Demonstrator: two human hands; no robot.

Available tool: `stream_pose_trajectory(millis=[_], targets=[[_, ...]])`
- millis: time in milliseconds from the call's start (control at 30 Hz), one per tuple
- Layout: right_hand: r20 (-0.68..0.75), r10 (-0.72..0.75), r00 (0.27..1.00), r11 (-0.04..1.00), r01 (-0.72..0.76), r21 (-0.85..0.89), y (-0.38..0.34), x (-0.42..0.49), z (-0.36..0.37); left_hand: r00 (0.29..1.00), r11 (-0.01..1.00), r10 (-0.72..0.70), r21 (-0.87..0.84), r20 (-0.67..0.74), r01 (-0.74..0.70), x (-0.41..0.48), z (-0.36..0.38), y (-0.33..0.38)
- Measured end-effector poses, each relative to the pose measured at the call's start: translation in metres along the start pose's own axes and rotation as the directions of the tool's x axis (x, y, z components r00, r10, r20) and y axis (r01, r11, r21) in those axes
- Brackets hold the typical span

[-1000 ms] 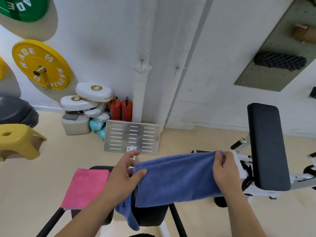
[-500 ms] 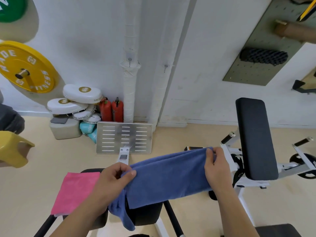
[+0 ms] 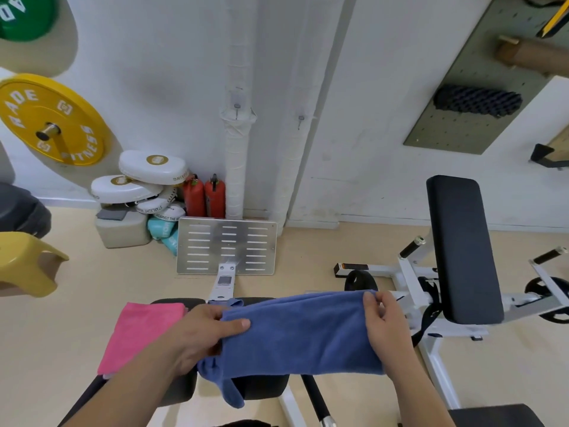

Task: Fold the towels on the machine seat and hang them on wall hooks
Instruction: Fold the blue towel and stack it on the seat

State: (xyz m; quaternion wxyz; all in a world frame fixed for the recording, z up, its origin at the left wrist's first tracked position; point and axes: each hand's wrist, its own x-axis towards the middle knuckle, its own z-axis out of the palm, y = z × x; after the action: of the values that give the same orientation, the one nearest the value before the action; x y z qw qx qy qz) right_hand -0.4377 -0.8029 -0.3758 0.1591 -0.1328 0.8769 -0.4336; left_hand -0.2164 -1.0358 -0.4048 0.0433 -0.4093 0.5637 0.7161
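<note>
Head view, from the left: a green weight plate (image 3: 21,16) and a yellow weight plate (image 3: 50,118) hang on the white wall (image 3: 169,72), and a yellow stool (image 3: 27,266) stands on the tan floor (image 3: 323,251) below them. White boxing pads (image 3: 147,167) are stacked in a heap against the wall, beside two red extinguishers (image 3: 204,195). A slotted metal footplate (image 3: 226,249) stands just in front of a wrapped pipe (image 3: 235,167). On the wall above it are two small hooks (image 3: 236,106), both bare.

Nearer the camera, a folded pink towel (image 3: 138,334) lies on the left part of the black machine seat (image 3: 264,388). The left hand (image 3: 197,337) grips the left end of the blue towel (image 3: 301,331), thumb on top and fingers under the cloth. This towel is stretched across above the seat, folded lengthwise, with a loose corner hanging off its lower left. The right hand (image 3: 388,328) pinches the towel's right end at its upper corner.

Farther right stands a white-framed machine with a black padded backrest (image 3: 462,248). Above it, a grey pegboard (image 3: 462,131) carries a black ridged roller (image 3: 477,100).
</note>
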Motion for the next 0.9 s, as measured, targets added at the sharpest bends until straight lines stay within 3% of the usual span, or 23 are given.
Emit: stream_pose_trajectory(millis=[33, 200, 267, 467, 633, 767, 900], targets=[[0.016, 0.003, 1.0, 1.0, -0.004, 0.017, -0.001, -0.001, 0.001, 1.0, 0.999, -0.021, 0.031, 0.003, 0.021, -0.001, 0.003, 0.0], [0.123, -0.005, 0.992, 0.99, -0.012, 0.138, -0.01, -0.014, 0.006, 0.963, 0.994, 0.088, 0.088, -0.256, -0.068, -0.006, 0.032, 0.012], [0.168, -0.036, 0.985, 0.98, 0.002, 0.2, -0.017, -0.021, 0.011, 0.957, 0.994, 0.099, 0.062, -0.273, -0.085, -0.012, 0.045, 0.021], [0.328, -0.114, 0.938, 0.95, 0.007, 0.311, -0.035, -0.048, 0.046, 0.972, 0.983, 0.164, -0.056, -0.168, -0.176, -0.017, 0.089, 0.033], [0.255, -0.105, 0.961, 0.931, 0.005, 0.366, -0.026, -0.051, 0.04, 0.993, 0.889, 0.119, -0.446, 0.006, -0.104, -0.023, 0.108, 0.034], [0.199, -0.09, 0.976, 0.938, 0.016, 0.346, -0.012, -0.047, 0.03, 0.99, 0.915, 0.144, -0.382, 0.013, -0.128, -0.022, 0.125, 0.029], [0.205, -0.037, 0.978, 0.929, -0.042, 0.368, -0.001, -0.044, 0.015, 0.981, 0.948, 0.14, -0.304, 0.136, -0.093, -0.022, 0.149, 0.03]])
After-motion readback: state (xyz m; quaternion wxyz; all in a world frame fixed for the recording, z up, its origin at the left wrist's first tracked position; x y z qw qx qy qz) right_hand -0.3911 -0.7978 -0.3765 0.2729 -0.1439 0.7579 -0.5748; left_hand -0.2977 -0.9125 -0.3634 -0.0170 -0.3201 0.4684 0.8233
